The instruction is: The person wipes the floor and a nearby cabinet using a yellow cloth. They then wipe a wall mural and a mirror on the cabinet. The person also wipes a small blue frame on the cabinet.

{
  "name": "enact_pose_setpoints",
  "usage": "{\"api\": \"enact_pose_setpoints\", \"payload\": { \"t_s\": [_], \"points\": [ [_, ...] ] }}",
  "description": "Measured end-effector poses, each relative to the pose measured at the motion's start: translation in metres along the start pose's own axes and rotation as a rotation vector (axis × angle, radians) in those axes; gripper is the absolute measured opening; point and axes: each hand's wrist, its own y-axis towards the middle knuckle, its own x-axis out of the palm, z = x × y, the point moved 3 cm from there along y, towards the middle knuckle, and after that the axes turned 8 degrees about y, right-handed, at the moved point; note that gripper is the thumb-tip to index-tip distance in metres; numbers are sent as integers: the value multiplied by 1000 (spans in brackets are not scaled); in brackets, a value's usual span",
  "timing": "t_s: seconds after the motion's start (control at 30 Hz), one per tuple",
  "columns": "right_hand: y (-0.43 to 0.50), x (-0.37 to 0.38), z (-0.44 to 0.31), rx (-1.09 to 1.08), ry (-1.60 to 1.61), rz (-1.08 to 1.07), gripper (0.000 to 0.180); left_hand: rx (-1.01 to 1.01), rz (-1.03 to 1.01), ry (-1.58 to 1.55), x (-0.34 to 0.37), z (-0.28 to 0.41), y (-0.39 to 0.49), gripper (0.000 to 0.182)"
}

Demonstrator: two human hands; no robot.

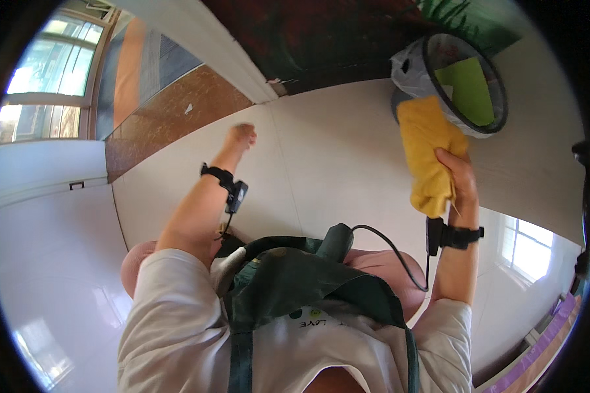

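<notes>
My right hand point(459, 174) is closed around a folded yellow cloth point(425, 147), the thumb lying on top of it. The cloth hangs just in front of a round waste bin point(499, 98) with a dark rim and a translucent plastic liner point(410, 73); a green sheet point(467, 91) lies inside the bin. Over the pale floor, my left hand point(243, 136) is curled and somewhat blurred, with nothing seen in it. Black straps with small devices sit on both wrists, and a cable runs from the right one towards my lap.
A dark painted panel point(324, 39) and a white door frame post point(226, 49) stand ahead. Left of the post, a brown stone threshold point(177, 113) bears a small white scrap point(188, 109). Windows are at the far left, and a greyish board surface point(526, 182) lies at the right.
</notes>
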Motion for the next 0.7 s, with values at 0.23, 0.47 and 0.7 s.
{"api": "enact_pose_setpoints", "payload": {
  "t_s": [0.23,0.47,0.7],
  "points": [
    [104,9,79,147,-568,-143,46,198,88,722,44,-120,-49,31],
    [164,68,144,2,-1057,-347,42,32,110,933,23,-127,-77,44],
    [201,167,189,-528,-1702,-569,23,5,119,989,-4,-162,-85,61]
  ]
}}
